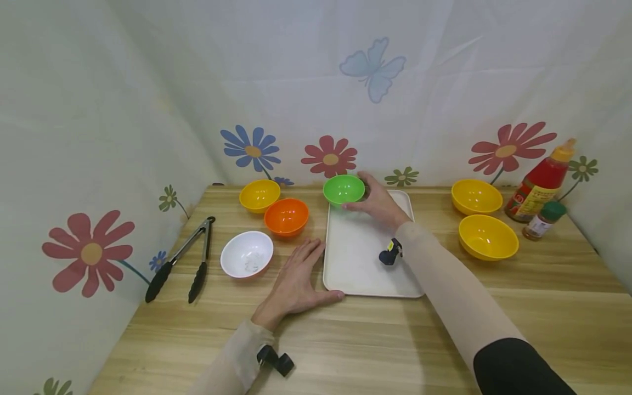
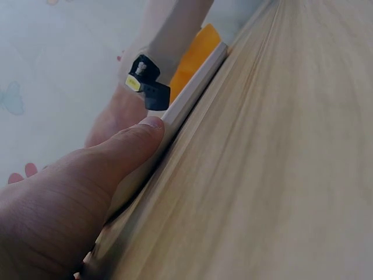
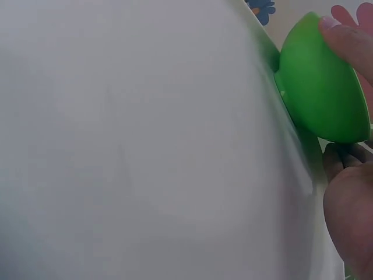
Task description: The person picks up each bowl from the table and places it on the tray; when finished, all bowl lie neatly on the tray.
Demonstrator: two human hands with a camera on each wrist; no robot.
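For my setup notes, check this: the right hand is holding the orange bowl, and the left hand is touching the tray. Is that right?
Wrong bowl: the head view shows the right hand holding the green bowl; the orange bowl sits left of the tray, which the left hand is touching.

The wood-grained table (image 1: pixel 380 343) bears tongs (image 1: pixel 199 278), a tray (image 1: pixel 362 258), five bowls (image 1: pixel 287 218) — plus a bottle (image 1: pixel 535 189) and jar (image 1: pixel 543 222).

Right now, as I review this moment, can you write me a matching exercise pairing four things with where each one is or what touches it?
1. Green bowl
2. Tongs
3. Red bottle
4. Tray

A. Beside the small jar
B. Touched by the left hand
C. Held by the right hand
D. Left of the white bowl

Pairs: 1-C, 2-D, 3-A, 4-B
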